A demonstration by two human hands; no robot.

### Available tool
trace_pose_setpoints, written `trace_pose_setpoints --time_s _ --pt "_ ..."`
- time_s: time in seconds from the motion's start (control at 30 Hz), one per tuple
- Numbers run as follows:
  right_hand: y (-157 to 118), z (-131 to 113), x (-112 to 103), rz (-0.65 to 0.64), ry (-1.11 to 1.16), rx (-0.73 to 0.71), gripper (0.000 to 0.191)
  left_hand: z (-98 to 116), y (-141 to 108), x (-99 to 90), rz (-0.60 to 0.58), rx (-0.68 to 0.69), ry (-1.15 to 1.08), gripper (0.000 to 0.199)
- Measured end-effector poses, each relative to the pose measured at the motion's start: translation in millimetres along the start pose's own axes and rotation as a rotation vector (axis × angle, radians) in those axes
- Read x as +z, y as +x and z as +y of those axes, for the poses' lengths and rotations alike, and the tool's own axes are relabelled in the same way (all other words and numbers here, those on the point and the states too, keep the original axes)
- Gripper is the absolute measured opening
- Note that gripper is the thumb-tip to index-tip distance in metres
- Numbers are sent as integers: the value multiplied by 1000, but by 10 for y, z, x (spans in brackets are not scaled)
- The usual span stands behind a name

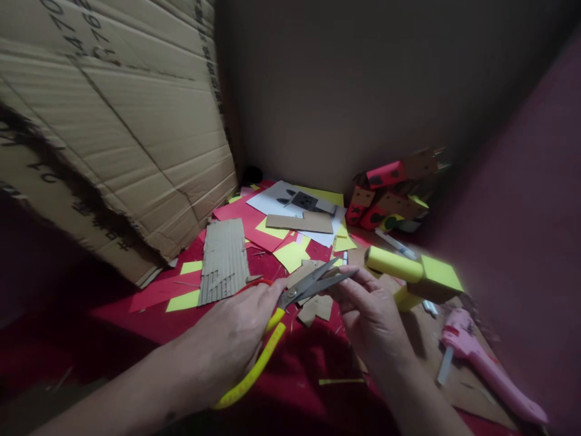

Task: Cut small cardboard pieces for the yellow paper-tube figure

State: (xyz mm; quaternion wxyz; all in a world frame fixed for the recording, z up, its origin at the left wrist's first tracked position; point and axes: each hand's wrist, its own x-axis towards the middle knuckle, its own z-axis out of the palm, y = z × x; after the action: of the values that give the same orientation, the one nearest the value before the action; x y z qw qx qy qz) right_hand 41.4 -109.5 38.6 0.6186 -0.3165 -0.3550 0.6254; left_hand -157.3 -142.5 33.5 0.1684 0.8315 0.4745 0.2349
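My left hand [240, 327] is closed around the handles of a pair of scissors [293, 295], which have yellow and red grips. The scissor blades are parted and point to the right, towards my other hand. Fingers of my right hand [367, 303] are pinched at the blade tips on a small piece of cardboard [334, 274], mostly hidden by blades and fingers. Beneath the blades lie cut cardboard scraps [315, 310]. A ridged cardboard piece [224, 257] rests beyond my left hand.
A large cardboard sheet [136, 121] stands at left. Coloured paper and an L-shaped cardboard piece [299, 223] lie at the back of the red surface. To the right are a yellow-covered block figure [438, 275], several red-and-brown figures [384, 194] and a pink glue gun [476, 348].
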Motion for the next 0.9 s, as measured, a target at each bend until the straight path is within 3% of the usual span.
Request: trace_pose_setpoints --time_s 0.23,0.47,0.6,0.7,0.9 --pt "-4 28 -4 -34 10 6 12 -10 14 111 43 -7 -133 44" --pt "-6 24 -23 -55 26 25 7 29 12 48 31 -1 -225 45" --pt "-6 25 -22 -39 33 35 8 -39 13 125 68 -1 -244 38" --pt "-5 35 -19 -34 40 48 8 -76 1 146 30 -3 -180 33" --pt "10 59 -35 -34 49 45 8 -4 -3 -2 -84 -52 -60 23"
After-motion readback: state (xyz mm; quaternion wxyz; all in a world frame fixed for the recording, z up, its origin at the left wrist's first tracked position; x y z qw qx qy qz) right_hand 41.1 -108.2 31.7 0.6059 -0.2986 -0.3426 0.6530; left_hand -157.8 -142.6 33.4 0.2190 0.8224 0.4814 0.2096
